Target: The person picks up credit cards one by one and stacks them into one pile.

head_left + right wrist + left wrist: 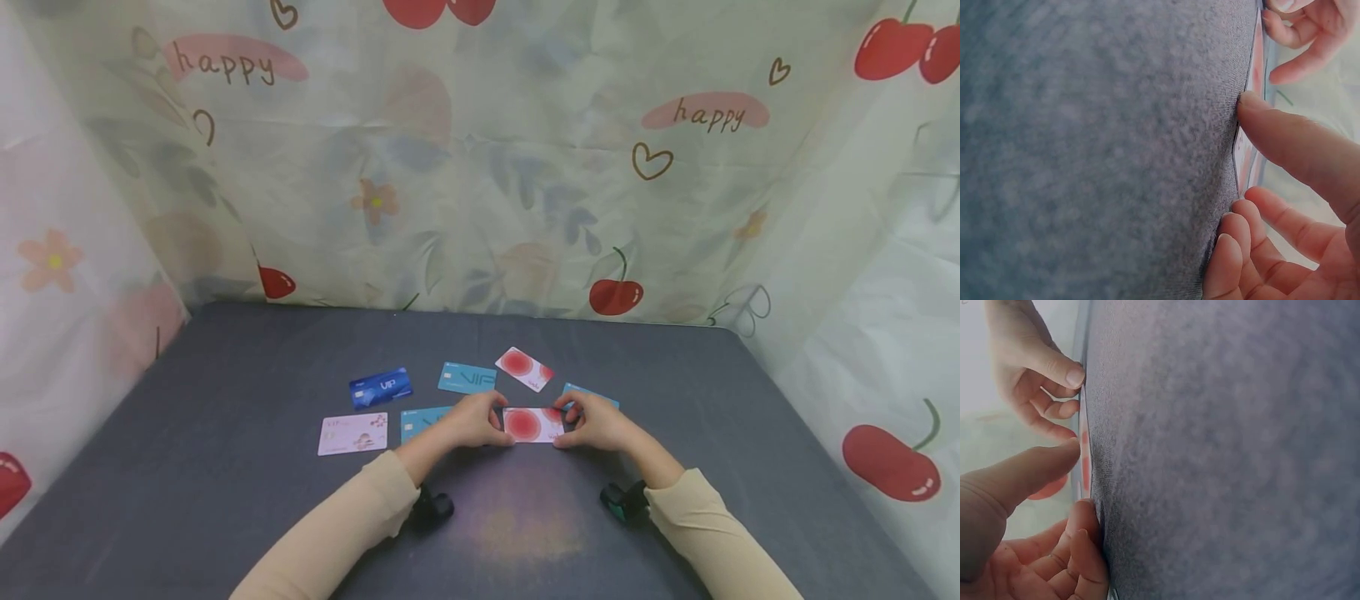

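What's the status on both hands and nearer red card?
Left hand, right hand grip nearer red card by opposite ends. Printed side up. Blue card partly hidden behind left hand.

Red circles pattern two white cards [533, 425], flowers a pink card [351, 434], and red cherries the curtain [480, 158].

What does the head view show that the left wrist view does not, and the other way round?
Only the head view shows the dark blue card, the pink card and the beige sleeves. Only the left wrist view shows the palm side of the left hand and the table close enough for its grain. Both show the right hand and the red-circled card between the hands, a thin strip from the wrist.
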{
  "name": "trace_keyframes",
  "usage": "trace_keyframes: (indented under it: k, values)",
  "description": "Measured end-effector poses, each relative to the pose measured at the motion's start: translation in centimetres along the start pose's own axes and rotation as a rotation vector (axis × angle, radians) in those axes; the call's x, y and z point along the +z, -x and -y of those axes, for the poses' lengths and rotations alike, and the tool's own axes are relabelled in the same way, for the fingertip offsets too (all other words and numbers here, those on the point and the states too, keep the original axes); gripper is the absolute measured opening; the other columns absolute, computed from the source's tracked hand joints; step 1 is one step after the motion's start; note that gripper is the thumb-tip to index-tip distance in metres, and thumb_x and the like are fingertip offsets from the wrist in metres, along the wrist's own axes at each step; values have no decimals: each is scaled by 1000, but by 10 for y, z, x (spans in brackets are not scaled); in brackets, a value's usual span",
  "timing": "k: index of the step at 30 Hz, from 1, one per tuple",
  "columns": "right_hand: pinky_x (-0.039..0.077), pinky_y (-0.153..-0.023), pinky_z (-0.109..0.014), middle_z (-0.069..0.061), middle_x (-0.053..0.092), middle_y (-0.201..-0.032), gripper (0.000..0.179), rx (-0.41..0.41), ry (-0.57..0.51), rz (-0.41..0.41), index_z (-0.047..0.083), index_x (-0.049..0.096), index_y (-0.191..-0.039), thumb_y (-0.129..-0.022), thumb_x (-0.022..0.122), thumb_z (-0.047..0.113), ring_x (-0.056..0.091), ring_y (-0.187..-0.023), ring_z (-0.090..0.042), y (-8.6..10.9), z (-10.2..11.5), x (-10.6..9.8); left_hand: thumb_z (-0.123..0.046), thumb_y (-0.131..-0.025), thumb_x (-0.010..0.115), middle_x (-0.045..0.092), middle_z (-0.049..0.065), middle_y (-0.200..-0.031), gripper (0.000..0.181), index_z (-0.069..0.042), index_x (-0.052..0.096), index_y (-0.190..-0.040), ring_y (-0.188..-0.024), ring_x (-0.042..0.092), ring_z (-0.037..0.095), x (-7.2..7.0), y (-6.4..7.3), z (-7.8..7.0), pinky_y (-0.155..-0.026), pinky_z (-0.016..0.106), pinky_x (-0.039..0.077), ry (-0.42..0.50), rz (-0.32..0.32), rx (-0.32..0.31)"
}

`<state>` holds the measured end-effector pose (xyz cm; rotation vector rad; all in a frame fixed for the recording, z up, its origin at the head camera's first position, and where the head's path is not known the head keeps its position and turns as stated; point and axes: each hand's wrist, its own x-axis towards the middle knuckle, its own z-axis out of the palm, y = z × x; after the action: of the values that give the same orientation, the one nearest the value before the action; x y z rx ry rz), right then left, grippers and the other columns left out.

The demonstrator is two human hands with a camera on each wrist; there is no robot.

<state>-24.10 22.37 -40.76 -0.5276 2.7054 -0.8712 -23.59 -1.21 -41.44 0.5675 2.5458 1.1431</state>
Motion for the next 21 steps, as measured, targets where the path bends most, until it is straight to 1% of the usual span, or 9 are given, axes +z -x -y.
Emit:
trace_keyframes:
  k: [5, 12, 14, 21]
  values:
    - [44, -63, -25, -10, 57, -86, 50, 2, -5, 5, 0, 55, -110, -70, 80, 17, 52, -64, -11, -1, -1, 0, -16, -73, 77, 56, 4, -70, 57, 3, 52, -121, -56, 50, 10, 1, -1, -2, -52, 20, 40, -8, 4, -24]
    - [43, -62, -24, -8, 56, -84, 50, 52, -6, 17, 1, 55, -110, -69, 80, 16, 50, -65, -12, -3, 2, -1, -14, -72, 78, 56, 5, -69, 55, 3, 53, -119, -55, 49, 11, 4, -2, -5, -51, 20, 39, -66, -20, -37]
    - [42, -61, -24, -7, 56, -84, 50, 61, -4, 21, 1, 55, -109, -69, 81, 16, 49, -65, -12, -4, 3, -1, -14, -73, 78, 56, 5, -70, 54, 2, 53, -118, -57, 49, 12, 5, -3, -6, -51, 20, 39, -74, -23, -50]
    - [40, -62, -26, -9, 55, -84, 50, 82, -3, 35, 0, 54, -108, -69, 81, 15, 48, -70, -15, -5, 5, -2, -15, -75, 77, 55, 5, -72, 53, 0, 52, -119, -60, 50, 13, 5, -3, -7, -53, 21, 41, -62, -23, -97]
